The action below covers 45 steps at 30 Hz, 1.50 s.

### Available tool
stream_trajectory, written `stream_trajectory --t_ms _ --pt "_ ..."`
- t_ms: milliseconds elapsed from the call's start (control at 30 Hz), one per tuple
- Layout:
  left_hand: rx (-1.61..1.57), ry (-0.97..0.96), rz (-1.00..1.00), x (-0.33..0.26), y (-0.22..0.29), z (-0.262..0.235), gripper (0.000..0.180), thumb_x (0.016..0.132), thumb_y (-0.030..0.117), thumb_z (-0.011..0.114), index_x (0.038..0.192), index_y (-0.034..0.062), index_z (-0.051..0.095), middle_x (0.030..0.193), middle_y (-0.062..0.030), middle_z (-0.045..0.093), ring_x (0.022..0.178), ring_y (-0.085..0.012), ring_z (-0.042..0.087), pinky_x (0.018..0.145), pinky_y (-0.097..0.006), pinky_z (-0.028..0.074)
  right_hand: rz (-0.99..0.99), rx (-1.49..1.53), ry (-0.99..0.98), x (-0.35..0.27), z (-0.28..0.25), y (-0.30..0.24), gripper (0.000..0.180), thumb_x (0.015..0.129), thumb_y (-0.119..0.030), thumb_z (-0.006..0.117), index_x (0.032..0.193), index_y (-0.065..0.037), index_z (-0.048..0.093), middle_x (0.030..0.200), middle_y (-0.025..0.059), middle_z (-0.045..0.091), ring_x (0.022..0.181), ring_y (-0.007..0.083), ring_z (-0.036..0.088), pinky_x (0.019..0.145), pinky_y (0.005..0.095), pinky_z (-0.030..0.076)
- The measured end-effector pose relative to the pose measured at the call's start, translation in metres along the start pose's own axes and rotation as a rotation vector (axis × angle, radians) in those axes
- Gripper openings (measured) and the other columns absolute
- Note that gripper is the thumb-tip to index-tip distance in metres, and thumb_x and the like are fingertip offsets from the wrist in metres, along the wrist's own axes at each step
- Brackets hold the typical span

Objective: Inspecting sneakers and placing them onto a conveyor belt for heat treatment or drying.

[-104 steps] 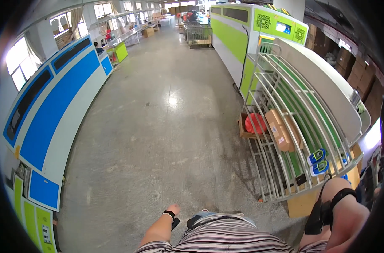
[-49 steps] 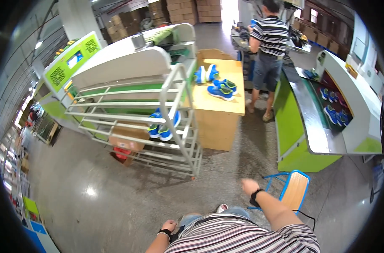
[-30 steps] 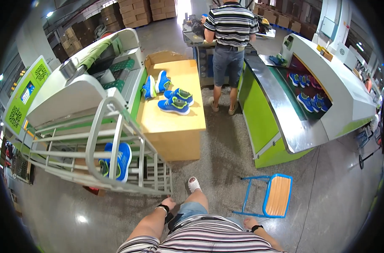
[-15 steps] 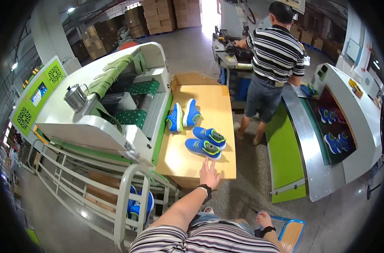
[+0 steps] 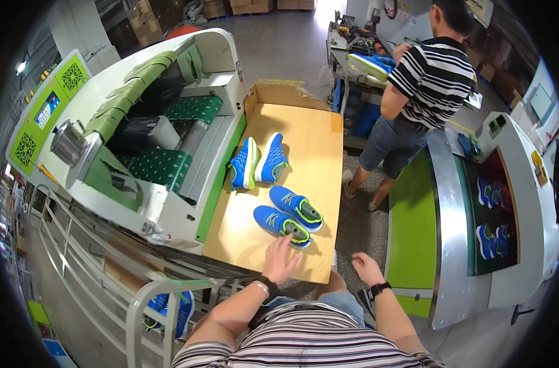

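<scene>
My left hand (image 5: 281,260) reaches over the wooden tabletop with fingers extended. Its fingertips are at the heel of the nearest blue sneaker (image 5: 272,222); whether they touch it is hard to tell. Beside that shoe lies its mate (image 5: 290,199), also blue with lime trim and a dark green insert in the opening. Farther back, another blue sneaker (image 5: 271,161) and its partner (image 5: 243,165) lie tipped on their sides, soles facing each other. My right hand (image 5: 368,270) hangs past the table's right edge, fingers loosely curved, with nothing visible in it.
A white and green conveyor machine (image 5: 224,141) borders the wooden table (image 5: 304,135) on the left. To the right, another conveyor machine (image 5: 442,245) carries more sneakers. A co-worker (image 5: 436,86) in stripes stands ahead, holding a blue sneaker (image 5: 371,66). A metal rail rack (image 5: 138,306) stands lower left.
My view has shifted closer to the table. My left hand is now at the near sneaker's heel, and my right hand has come forward from the blue-framed stool. The co-worker now holds up a sneaker.
</scene>
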<state>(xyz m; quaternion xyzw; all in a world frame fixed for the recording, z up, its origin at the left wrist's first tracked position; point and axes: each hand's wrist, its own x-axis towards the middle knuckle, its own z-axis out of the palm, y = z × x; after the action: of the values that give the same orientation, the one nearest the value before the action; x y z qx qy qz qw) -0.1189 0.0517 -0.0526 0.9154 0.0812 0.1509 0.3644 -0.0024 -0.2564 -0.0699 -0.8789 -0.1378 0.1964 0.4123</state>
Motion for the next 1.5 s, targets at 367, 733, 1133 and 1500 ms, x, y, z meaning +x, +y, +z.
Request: stream_trajectory --t_ms 367,733,1133,1500 --pt "-0.003 0.154 -0.535 0.068 -0.003 0.009 0.060 0.095 0.029 0.057 0.144 0.0006 0.038 0.150 -0.0256 0.034 0.138 -0.0402 0.034 0.115 -0.046 0.027 -0.101 -0.060 -0.368 0.253 -0.044 -0.041 0.027 0.090 -0.018 0.062 0.112 -0.002 0.064 0.095 0.0142 0.069 0.082 0.0251 0.066 0.076 0.0338 0.053" --pt "-0.022 0.341 -0.805 0.103 -0.041 -0.036 0.040 0.093 0.022 0.065 0.126 0.0012 0.059 0.119 -0.0148 0.064 0.110 -0.0269 0.060 0.096 -0.036 0.046 -0.266 0.326 0.417 0.417 0.013 -0.123 0.031 0.095 -0.026 0.062 0.107 0.002 0.057 0.091 0.0163 0.063 0.077 0.0258 0.061 0.074 0.0367 0.050" --pt "-0.545 0.430 -1.206 0.204 -0.185 -0.074 0.073 0.094 0.057 0.052 0.130 -0.0069 0.054 0.121 -0.0201 0.060 0.101 -0.0261 0.059 0.079 -0.040 0.049 0.115 0.389 -0.528 0.397 0.153 -0.208 0.074 0.080 -0.040 0.080 0.125 0.009 0.047 0.107 0.0160 0.064 0.093 0.0195 0.062 0.080 0.0328 0.051" --pt "-1.670 0.542 -1.011 0.269 -0.162 -0.072 0.041 0.095 0.028 0.059 0.127 0.0039 0.053 0.118 -0.0124 0.064 0.099 -0.0238 0.063 0.084 -0.038 0.051 0.393 1.158 -0.611 0.393 0.159 -0.222 0.067 0.085 -0.009 0.075 0.140 -0.006 0.036 0.127 0.0117 0.056 0.114 0.0258 0.058 0.098 0.0427 0.050"
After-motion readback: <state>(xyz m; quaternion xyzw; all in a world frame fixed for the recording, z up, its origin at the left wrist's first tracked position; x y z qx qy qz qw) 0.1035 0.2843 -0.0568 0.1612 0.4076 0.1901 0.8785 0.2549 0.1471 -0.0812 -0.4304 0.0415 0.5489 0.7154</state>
